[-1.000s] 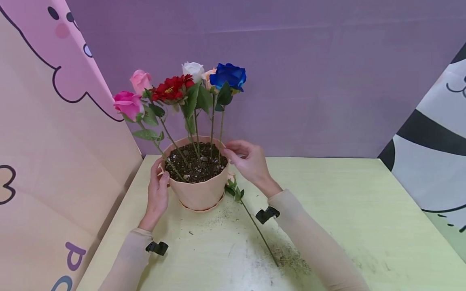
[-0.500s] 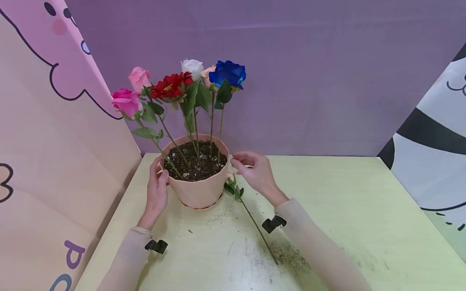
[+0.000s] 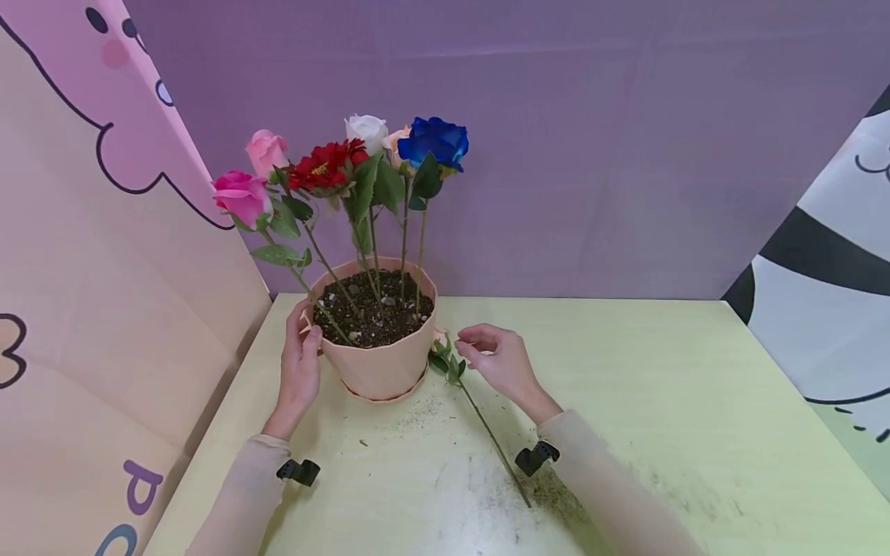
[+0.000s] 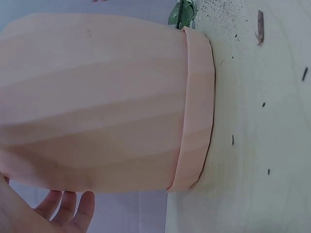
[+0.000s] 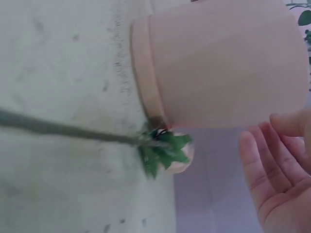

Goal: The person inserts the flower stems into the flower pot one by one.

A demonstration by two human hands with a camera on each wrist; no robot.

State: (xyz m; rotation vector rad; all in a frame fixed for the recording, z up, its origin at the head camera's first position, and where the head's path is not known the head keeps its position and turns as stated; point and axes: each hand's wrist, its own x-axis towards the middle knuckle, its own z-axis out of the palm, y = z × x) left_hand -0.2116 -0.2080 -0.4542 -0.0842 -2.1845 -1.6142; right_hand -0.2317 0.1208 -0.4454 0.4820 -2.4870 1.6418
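A peach flower pot [image 3: 378,369] filled with dark soil stands on a matching saucer at the left of the table. Several artificial flowers rise from the soil, among them a blue rose [image 3: 434,143], a red flower [image 3: 327,166] and a magenta rose [image 3: 242,197]. At the pot's left side, my left hand [image 3: 300,374] holds the wall near the rim, thumb in front and fingers behind. A pale rose [image 5: 180,158] with a long stem lies against the pot's right side, its bloom partly hidden. My right hand [image 3: 502,361], loosely bent and holding nothing, is just above its leaves.
Spilled soil [image 3: 556,494] is scattered over the pale table [image 3: 667,371], thickest near the loose stem's end. A purple backdrop [image 3: 591,170] stands behind it. Printed panels flank the left and right sides.
My right hand has left the pot's right rim and moved down and rightward to the loose rose's leaves. My left hand stays on the pot, which stands where it was.
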